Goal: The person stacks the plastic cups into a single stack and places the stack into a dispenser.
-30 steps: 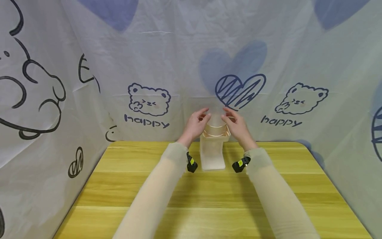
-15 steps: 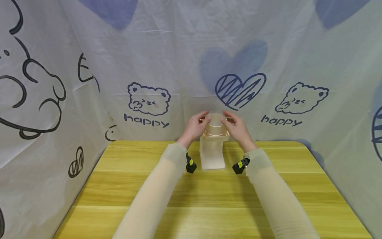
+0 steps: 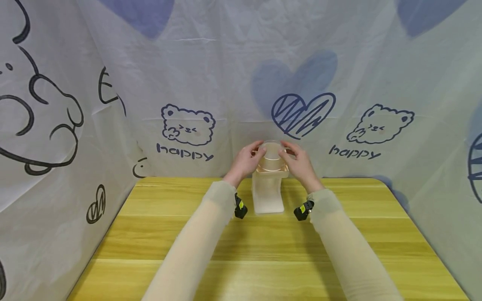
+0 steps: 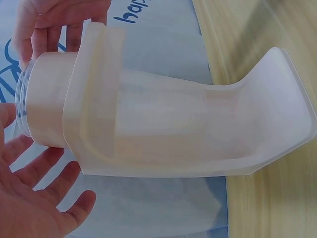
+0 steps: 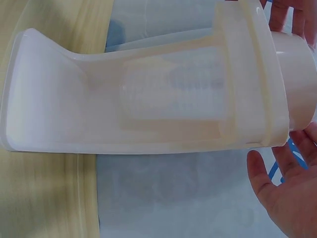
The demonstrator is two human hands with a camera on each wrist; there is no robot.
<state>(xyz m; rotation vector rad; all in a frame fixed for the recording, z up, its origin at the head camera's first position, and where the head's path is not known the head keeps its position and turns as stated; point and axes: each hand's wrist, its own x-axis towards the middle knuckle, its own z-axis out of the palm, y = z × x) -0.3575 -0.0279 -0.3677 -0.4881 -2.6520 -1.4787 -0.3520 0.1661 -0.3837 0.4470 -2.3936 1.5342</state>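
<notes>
A pale cream plastic stand point(image 3: 268, 196) with a flared, curved foot stands upright at the back of the table, a short round collar point(image 4: 49, 99) rising from its top. A clear round lid point(image 3: 272, 145) caps this collar; its see-through rim shows past the collar in the left wrist view. My left hand point(image 3: 246, 159) holds the lid's left side with thumb and forefinger, the lower fingers spread beside the collar. Opposite it, my right hand point(image 3: 299, 161) holds the right side the same way. In the right wrist view the lid is mostly out of frame.
The wood-grain table point(image 3: 271, 259) ends just behind the stand. A pale cloth point(image 3: 241, 62) printed with bears and hearts hangs close behind and at both sides. Black wrist cameras point(image 3: 241, 206) sit under both wrists.
Both hands have come down slightly with the clear lid, which now sits lower, on the collar. Between half a second ago and now there is hardly any movement.
</notes>
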